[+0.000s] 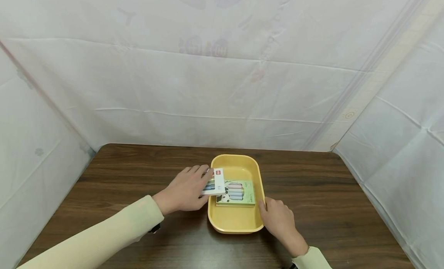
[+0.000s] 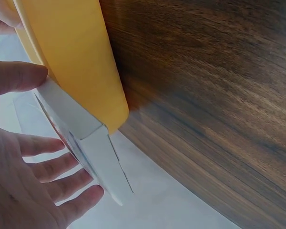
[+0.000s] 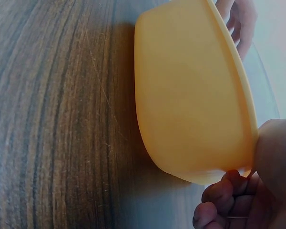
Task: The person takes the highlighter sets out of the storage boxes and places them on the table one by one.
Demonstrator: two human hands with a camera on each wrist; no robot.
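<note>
- Two hands: the left hand (image 1: 187, 189) grips a white marker box (image 1: 219, 181) at the left rim of one yellow plastic bin (image 1: 236, 219); the right hand (image 1: 279, 219) pinches the bin's right rim, toward the near end.
- Two boxes: the green panda-print marker box (image 1: 236, 199) lies inside the bin, visible in the head view alone; the left wrist view adds the white one's plain edge under the thumb.
</note>
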